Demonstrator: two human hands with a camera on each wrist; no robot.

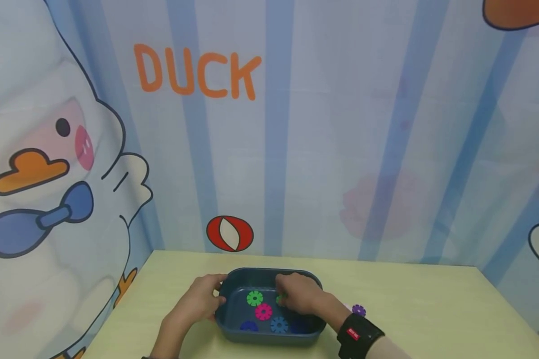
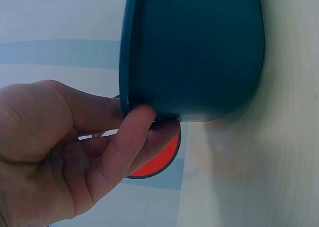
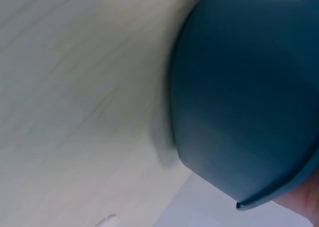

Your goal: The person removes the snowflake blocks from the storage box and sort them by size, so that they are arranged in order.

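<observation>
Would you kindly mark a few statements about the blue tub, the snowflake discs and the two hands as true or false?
1. The left hand holds the blue tub by its left rim. True.
2. The right hand rests flat on the table, outside the tub. False: it reaches inside the tub, over the discs.
3. A pink disc lies inside the tub. True.
4. The purple disc lies inside the tub. False: it lies on the table, right of the tub.
5. The tub is turned upside down. False: it stands open side up, with a green disc inside.
</observation>
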